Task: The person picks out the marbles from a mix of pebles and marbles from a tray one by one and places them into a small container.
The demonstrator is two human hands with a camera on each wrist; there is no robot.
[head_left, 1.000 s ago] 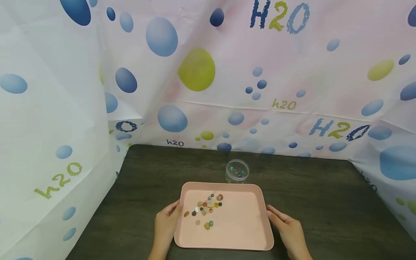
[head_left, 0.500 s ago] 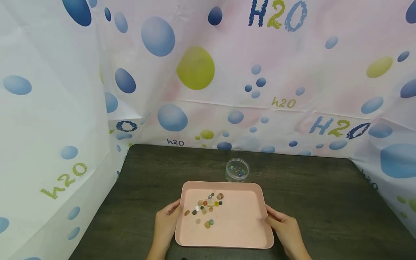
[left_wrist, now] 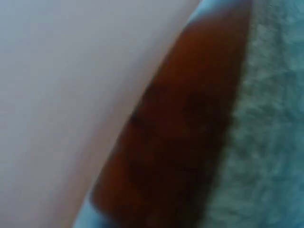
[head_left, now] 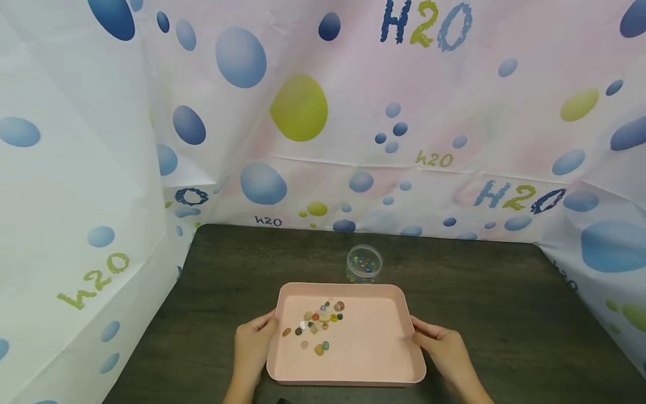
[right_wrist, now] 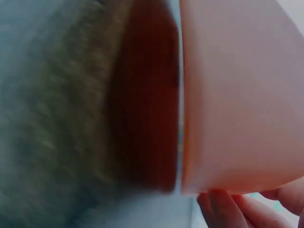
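A pink rectangular tray point(head_left: 373, 348) lies between my two hands in the head view. Several small coloured pebbles point(head_left: 324, 318) are spread over its left half. My left hand point(head_left: 252, 342) grips the tray's left rim, thumb uppermost. The opposite rim is pinched by my right hand point(head_left: 446, 350), its thumb over the edge and its other fingers partly hidden outside. In the right wrist view, fingertips point(right_wrist: 223, 206) show against the tray's side point(right_wrist: 237, 109). The left wrist view is blurred, with the pale tray surface point(left_wrist: 71, 85) at its left and no hand to make out.
Just behind the tray stands a round clear jar point(head_left: 364, 265) with small coloured bits in it. The dark wooden table point(head_left: 494, 297) extends to both sides. A white sheet point(head_left: 353, 140) printed with blue and green drops rises behind and at the sides.
Both hands keep their grip on the tray, and the pebbles hold their places. More of the tray's near outer wall shows now. The head view has shifted slightly.
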